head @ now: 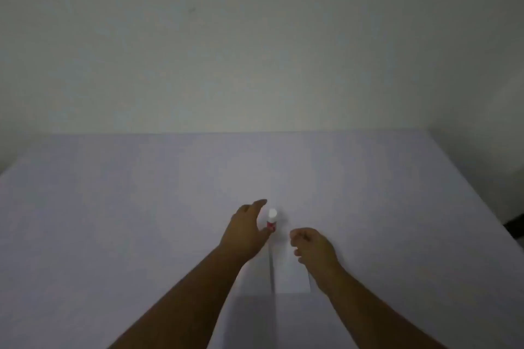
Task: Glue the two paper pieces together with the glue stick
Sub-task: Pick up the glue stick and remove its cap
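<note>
A glue stick with a white cap and a red label stands upright on white paper near the table's middle. My left hand is cupped beside it on its left. The forefinger reaches past the cap and the thumb lies by the label; whether they touch the stick I cannot tell. My right hand rests with curled fingers on the right paper piece. A dark seam separates that piece from the left paper piece, which my left forearm partly hides.
The papers lie on a pale table that meets a plain wall at the back. The table's right edge slants toward me, with a dark gap beyond it. The light is dim.
</note>
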{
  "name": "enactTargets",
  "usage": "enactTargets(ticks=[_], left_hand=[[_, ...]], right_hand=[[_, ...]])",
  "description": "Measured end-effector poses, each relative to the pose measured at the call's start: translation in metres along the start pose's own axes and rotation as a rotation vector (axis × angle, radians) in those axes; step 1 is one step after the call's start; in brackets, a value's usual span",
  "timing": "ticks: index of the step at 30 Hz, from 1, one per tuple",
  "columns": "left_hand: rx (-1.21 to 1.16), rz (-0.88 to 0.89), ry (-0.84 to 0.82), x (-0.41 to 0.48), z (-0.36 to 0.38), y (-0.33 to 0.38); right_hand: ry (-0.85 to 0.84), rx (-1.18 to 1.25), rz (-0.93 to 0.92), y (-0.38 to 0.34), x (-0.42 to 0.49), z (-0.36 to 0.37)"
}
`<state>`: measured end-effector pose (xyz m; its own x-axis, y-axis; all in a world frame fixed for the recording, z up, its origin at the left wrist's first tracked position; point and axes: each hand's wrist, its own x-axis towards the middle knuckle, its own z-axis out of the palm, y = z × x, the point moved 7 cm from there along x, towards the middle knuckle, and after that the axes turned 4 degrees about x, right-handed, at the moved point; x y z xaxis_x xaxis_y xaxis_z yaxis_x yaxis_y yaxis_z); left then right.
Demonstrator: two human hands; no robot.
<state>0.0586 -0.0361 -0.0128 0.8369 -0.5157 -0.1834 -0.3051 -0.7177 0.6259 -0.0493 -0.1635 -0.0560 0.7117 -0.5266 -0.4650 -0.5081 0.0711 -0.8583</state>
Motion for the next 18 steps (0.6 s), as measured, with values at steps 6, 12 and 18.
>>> enactTargets(ticks=[6,12,18], left_hand=[[0.004,-0.009,-0.031,0.024,0.021,0.006],[-0.206,-0.076,0.052,0.028,0.012,-0.003],[-0.730,-0.136,-0.156,0.025,0.003,-0.012]], right_hand=[[0.013,0.049,0.057,-0.001,0.021,0.005],[0.028,0.072,0.057,-0.001,0.029,0.006],[-0.032,0.438,0.252,0.001,0.029,0.017]])
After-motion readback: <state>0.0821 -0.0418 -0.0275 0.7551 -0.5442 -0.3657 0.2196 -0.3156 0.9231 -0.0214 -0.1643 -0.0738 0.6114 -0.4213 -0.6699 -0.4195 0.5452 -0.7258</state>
